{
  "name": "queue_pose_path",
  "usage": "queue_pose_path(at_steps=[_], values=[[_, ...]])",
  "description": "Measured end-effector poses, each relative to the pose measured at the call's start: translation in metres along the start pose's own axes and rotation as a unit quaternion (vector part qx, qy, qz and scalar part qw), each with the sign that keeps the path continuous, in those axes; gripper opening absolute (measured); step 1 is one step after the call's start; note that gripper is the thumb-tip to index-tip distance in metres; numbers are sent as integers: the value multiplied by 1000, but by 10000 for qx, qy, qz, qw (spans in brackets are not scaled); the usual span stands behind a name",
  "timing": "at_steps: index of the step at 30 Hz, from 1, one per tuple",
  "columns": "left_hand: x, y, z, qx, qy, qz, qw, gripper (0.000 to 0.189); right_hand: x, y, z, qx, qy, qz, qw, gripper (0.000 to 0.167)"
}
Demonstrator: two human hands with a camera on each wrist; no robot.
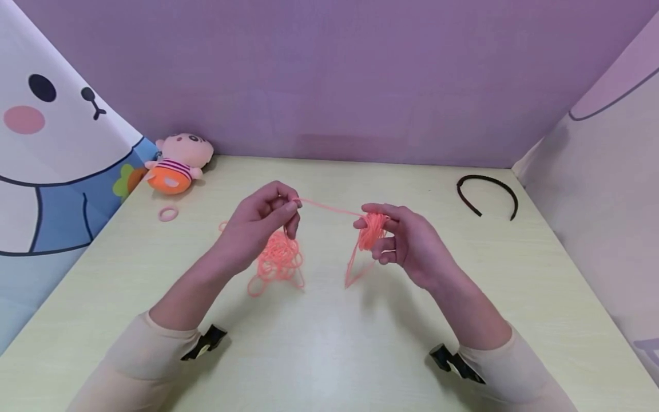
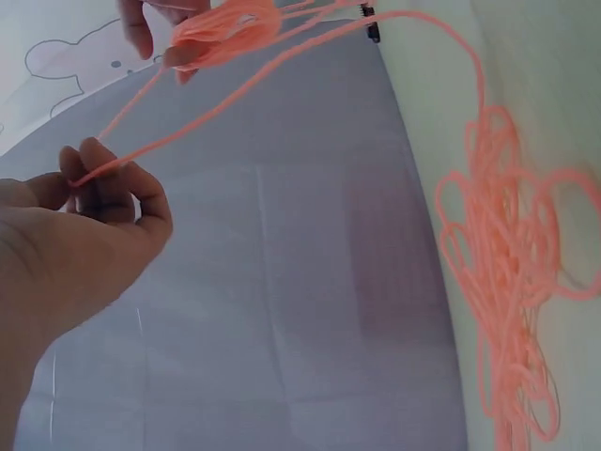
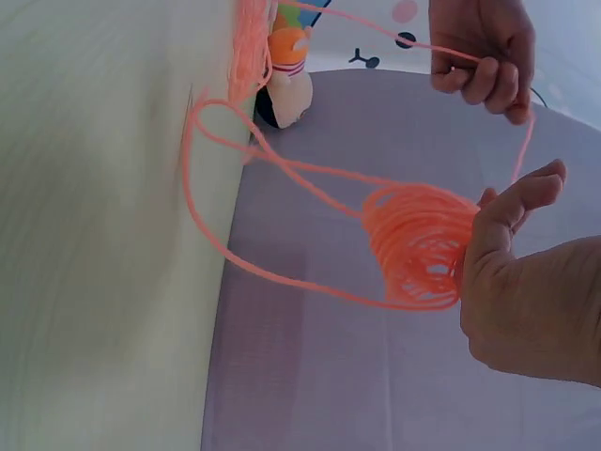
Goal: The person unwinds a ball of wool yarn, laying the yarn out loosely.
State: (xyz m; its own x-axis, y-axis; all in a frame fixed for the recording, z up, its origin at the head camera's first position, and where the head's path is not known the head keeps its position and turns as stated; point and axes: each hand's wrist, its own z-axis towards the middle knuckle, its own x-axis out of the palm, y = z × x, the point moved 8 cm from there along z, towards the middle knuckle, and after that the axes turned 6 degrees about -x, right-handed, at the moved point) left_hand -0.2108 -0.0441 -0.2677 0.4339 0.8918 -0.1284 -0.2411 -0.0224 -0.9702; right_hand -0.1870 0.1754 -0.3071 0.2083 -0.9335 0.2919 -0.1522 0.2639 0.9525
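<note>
A wound bundle of coral-pink yarn [image 1: 372, 233] is in my right hand [image 1: 414, 243], held among the fingers above the table. From it a strand runs taut to my left hand [image 1: 254, 226], which pinches it between thumb and fingertips. Below and behind the left hand, a loose tangled pile of the same yarn [image 1: 278, 258] lies on the table, and the left wrist view shows its loops [image 2: 507, 254] linked by a strand to the pinching fingers. A slack loop hangs under the bundle [image 3: 418, 249]. The fingers behind the bundle are partly hidden.
On the pale table [image 1: 329, 355], a plush doll [image 1: 177, 163] in orange sits at the back left, with a small pink ring [image 1: 167, 214] in front of it. A black headband [image 1: 486, 178] lies at the back right. A purple backdrop [image 1: 329, 80] rises behind.
</note>
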Motion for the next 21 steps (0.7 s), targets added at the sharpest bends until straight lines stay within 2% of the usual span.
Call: queue_pose_path(at_steps=[3,6,9,11,13,14,17,19,21], values=[[1,-6,-2,228,191,-240,9993,7,-5,1,2,-88,-216,159,9996,40],[2,-10,-5,473,627,-483,9957,6,-10,5,2,-226,-438,465,9977,41],[8,-9,-9,467,1452,-447,9873,8,-13,8,2,-373,-602,872,9937,40],[15,-5,-13,246,2177,-122,9756,12,-15,11,2,-462,-698,1126,9901,38],[24,3,-19,-22,2895,545,9556,13,-16,12,2,-529,-761,1322,9869,36],[28,8,-22,-159,3245,937,9411,14,-16,13,1,-558,-778,1403,9855,35],[39,27,-34,-644,4121,2078,8848,16,-17,15,0,-656,-807,1519,9829,34],[40,41,-40,-1049,4351,2861,8473,18,-17,16,-1,-711,-781,1581,9818,35],[36,54,-42,-1456,4306,3481,8199,19,-16,17,-2,-771,-754,1645,9805,35]])
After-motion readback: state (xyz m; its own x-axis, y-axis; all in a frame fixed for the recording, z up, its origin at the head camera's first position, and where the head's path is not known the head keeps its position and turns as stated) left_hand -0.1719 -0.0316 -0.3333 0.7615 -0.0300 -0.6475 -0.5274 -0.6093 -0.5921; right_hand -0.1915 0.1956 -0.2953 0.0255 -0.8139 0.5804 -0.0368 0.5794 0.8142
